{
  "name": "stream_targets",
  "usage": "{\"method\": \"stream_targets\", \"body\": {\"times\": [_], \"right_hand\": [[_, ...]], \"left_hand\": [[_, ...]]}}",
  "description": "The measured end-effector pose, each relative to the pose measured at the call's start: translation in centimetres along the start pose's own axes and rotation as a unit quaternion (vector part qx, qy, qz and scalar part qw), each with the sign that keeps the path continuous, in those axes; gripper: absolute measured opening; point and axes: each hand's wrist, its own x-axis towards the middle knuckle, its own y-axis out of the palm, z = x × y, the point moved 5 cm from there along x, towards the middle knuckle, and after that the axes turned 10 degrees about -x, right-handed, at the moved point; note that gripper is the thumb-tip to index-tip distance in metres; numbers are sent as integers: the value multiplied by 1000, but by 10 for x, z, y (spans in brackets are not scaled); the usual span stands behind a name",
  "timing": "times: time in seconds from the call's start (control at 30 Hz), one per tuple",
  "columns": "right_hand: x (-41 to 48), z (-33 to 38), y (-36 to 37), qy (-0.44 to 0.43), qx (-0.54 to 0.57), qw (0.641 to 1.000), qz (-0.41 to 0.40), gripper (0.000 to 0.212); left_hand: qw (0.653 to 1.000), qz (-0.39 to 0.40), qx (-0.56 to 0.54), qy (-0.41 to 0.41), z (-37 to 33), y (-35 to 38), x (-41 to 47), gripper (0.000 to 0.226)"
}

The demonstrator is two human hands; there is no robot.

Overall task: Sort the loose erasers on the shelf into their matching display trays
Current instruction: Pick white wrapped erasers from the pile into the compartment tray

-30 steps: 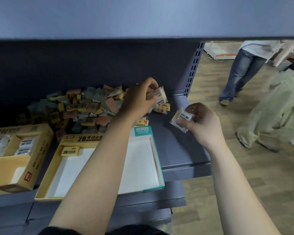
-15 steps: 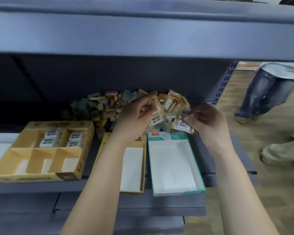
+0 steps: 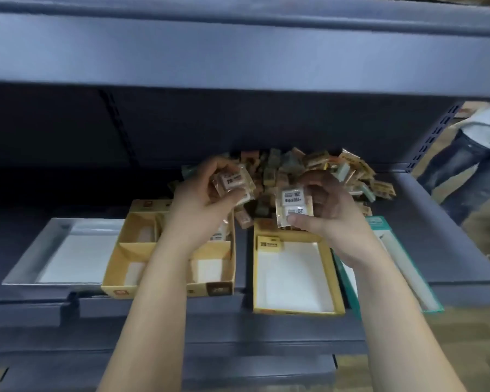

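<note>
While the left hand [image 3: 203, 202] grips wrapped erasers [image 3: 232, 182] before the far pile [image 3: 348, 168], the right hand [image 3: 330, 213] pinches a white eraser pack [image 3: 293, 206]; the undivided yellow tray [image 3: 297, 310] lies beneath it.

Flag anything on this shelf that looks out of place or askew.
The loose erasers lie in a jumbled heap at the back of the shelf, spilling towards the trays. The teal tray at the right sits angled, its front corner overhanging the shelf edge. Left hand and right hand each grip an eraser packet.
</note>
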Motion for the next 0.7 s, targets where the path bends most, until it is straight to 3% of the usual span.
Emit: {"method": "stream_targets", "body": {"times": [0.13, 0.33, 0.53, 0.7], "right_hand": [[-3, 7, 27, 29, 14, 999, -37, 59], [-13, 19, 63, 19, 9, 999, -48, 31], [-15, 30, 98, 23, -27, 999, -41, 36], [-11, 39, 121, 52, -29, 995, -83, 46]], "left_hand": [[999, -20, -27, -17, 19, -39, -8, 46], [999, -38, -13, -22, 38, -83, -19, 33], [997, -58, -34, -31, 58, -116, -31, 32], [995, -89, -28, -25, 66, -141, -41, 28]]}}
